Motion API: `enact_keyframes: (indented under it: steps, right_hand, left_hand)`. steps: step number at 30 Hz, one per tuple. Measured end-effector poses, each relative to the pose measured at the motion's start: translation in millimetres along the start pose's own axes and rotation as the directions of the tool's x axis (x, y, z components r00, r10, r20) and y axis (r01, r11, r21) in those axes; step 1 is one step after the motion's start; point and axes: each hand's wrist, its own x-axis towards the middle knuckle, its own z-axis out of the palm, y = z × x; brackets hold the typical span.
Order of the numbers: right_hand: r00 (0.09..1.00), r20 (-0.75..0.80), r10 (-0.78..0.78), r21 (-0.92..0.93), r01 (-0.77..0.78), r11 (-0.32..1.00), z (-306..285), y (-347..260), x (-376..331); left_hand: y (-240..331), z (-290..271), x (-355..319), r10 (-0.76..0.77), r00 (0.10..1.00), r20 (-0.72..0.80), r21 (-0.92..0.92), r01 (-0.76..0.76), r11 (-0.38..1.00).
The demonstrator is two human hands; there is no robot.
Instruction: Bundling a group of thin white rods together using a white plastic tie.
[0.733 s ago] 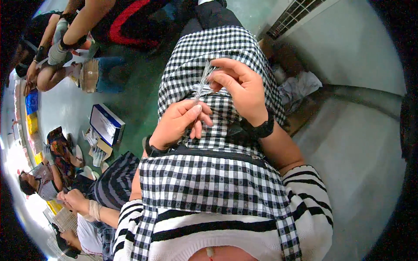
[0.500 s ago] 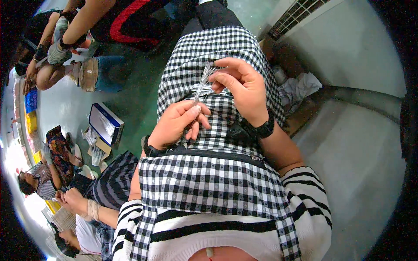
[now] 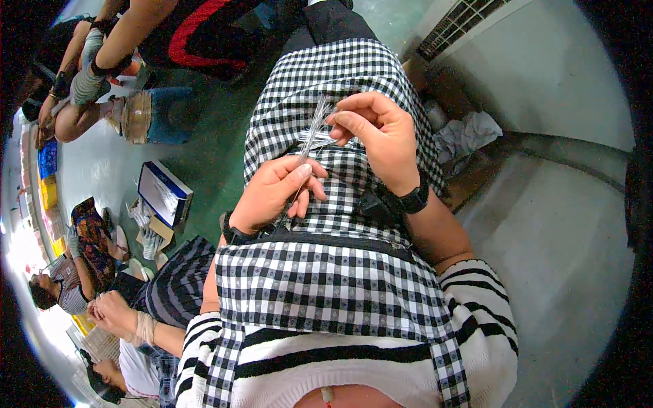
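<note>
Grip: left hand (image 3: 273, 186) pinches silvery strands (image 3: 315, 123) under thumb; right hand (image 3: 381, 141) curled by their far end, cannot tell whether holding any. Strands above apron (image 3: 326, 285). Loose pinch could let thin ones slip, fan out, tangle with pile (image 3: 325, 140) lying crosswise beneath.

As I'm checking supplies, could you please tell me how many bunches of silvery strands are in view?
2: one bunch in the left hand, a second bunch on the apron. The right hand may hide others.
</note>
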Motion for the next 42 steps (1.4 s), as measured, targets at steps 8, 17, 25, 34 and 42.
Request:
enact_keyframes:
  steps: [8,17,25,34,42]
  right_hand:
    - [0.999,-0.036,0.029,0.001,-0.029,1.000,-0.6,-0.3,2.0]
    - [0.990,-0.014,-0.137,-0.118,0.135,0.984,4.5,-6.7,11.3]
    - [0.900,-0.301,-0.314,-0.136,0.285,0.949,-29.7,-50.7,5.6]
    - [0.938,0.121,-0.325,-0.389,0.346,0.854,14.0,-44.5,-8.0]
    - [0.948,0.128,-0.291,-0.429,0.317,0.846,24.0,-19.8,-4.8]
  left_hand:
    - [1.9,1.4,2.8,-0.001,1.000,0.007,0.013,0.001,1.000]
    - [6.8,-12.3,-11.9,0.057,0.998,-0.029,0.049,-0.056,0.997]
    - [-0.9,-10.5,-24.3,0.331,0.877,-0.347,-0.133,-0.395,0.909]
    - [45.1,-11.4,-12.1,0.383,0.888,-0.255,-0.071,-0.412,0.908]
    - [34.5,1.1,7.1,0.257,0.944,-0.208,-0.045,-0.272,0.961]
